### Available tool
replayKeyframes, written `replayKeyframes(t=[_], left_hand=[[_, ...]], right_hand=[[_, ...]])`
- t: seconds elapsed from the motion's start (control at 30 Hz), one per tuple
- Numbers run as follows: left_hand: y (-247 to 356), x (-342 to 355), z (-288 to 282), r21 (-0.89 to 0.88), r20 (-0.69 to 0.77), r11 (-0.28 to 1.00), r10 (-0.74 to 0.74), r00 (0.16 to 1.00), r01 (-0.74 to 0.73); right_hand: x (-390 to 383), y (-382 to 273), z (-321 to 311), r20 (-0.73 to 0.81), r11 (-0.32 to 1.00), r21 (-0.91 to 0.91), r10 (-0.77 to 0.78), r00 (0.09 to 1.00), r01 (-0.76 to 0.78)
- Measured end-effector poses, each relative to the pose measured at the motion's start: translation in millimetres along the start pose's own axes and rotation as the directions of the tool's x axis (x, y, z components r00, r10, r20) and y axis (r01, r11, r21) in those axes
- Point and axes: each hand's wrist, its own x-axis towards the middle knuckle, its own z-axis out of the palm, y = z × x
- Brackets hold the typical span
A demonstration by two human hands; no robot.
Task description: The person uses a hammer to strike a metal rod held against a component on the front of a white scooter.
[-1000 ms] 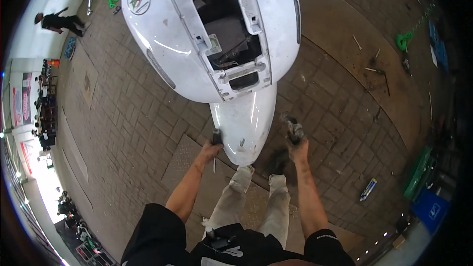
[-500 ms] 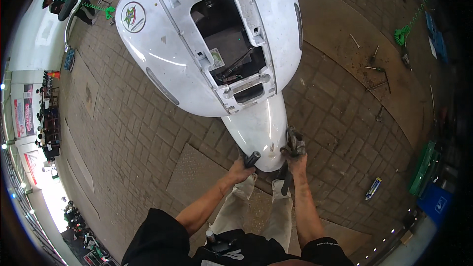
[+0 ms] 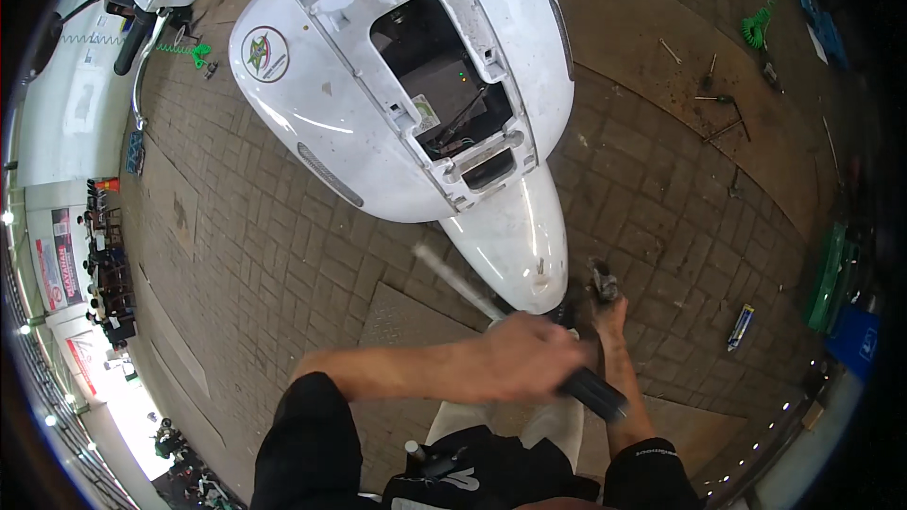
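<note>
A white scooter body (image 3: 331, 123) with an open front compartment (image 3: 444, 94) stands on the paving, its nose (image 3: 515, 246) pointing at me. My left hand (image 3: 529, 359) reaches across to the right and grips a long tool (image 3: 453, 279) with a metal shaft and a black handle (image 3: 595, 392) just below the nose. Beside the tip of the nose, my right hand (image 3: 611, 316) is closed around a small dark part (image 3: 601, 279). My legs and black clothing fill the lower edge.
Loose hand tools (image 3: 718, 104) and a green coiled hose (image 3: 756, 28) lie on the brick paving at upper right. A small blue and yellow object (image 3: 740, 326), a green crate (image 3: 831, 274) and a blue bin (image 3: 855, 340) sit at right. A handlebar (image 3: 132, 38) shows at upper left.
My left hand has swung right, across my body toward the right hand, and now holds the long tool. The scooter nose sits further right in view; the right hand stays by it.
</note>
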Motion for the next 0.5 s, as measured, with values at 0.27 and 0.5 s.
replayKeyframes(t=[0.27,0.5], left_hand=[[26.0,55.4,-107.6,0.524,-0.361,0.846,0.327,0.873,-0.100],[-53.4,79.0,-148.7,0.682,-0.518,0.731,0.477,0.710,0.007]], right_hand=[[-50.6,56.9,-22.5,-0.034,0.998,0.031,0.060,0.998,-0.059],[-82.9,134.3,-19.3,-0.076,0.965,0.079,0.256,0.964,-0.250]])
